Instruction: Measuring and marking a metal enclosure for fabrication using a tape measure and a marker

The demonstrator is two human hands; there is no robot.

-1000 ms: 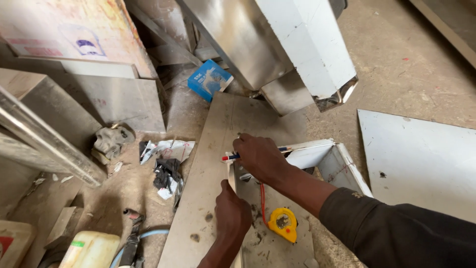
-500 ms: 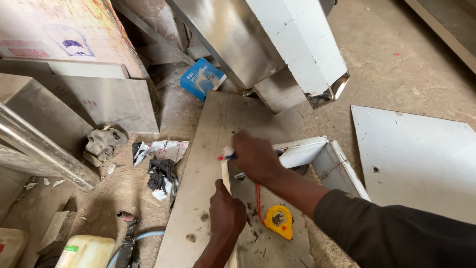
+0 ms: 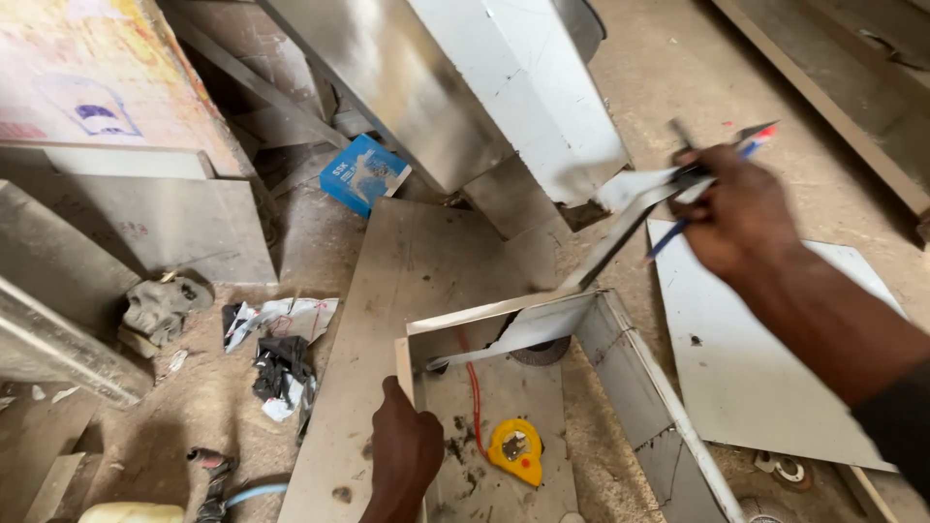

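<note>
A long flat metal strip (image 3: 620, 232), pale and bent at its upper end, slants across the middle of the view from the right hand (image 3: 741, 218) down toward the top edge of an open sheet-metal box (image 3: 581, 339) on the floor. Its lower end reaches the box's rim; whether it touches cannot be told. The right hand is raised, well above the floor at the right of the view, forearm running off to the lower right in a dark sleeve, knuckles toward the camera. Its grip is closed around the strip's upper end together with a pen (image 3: 712, 199) that has a blue barrel and a red tip, the pen sticking out both above and below the fingers. The left hand (image 3: 405, 450) is low in the middle of the view, reaching up from the bottom edge, its fingers curled over the near left edge of the box, closed on that thin wall. Inside the box lie a yellow tape measure (image 3: 515, 450) and a red cord (image 3: 474, 397). The box rests partly on a brown board (image 3: 387, 291). To the right lies a white sheet (image 3: 765, 387); beyond the board sits a blue carton (image 3: 365, 174), and to the left crumpled paper (image 3: 281, 320) lies on the dusty floor (image 3: 194, 407).
</note>
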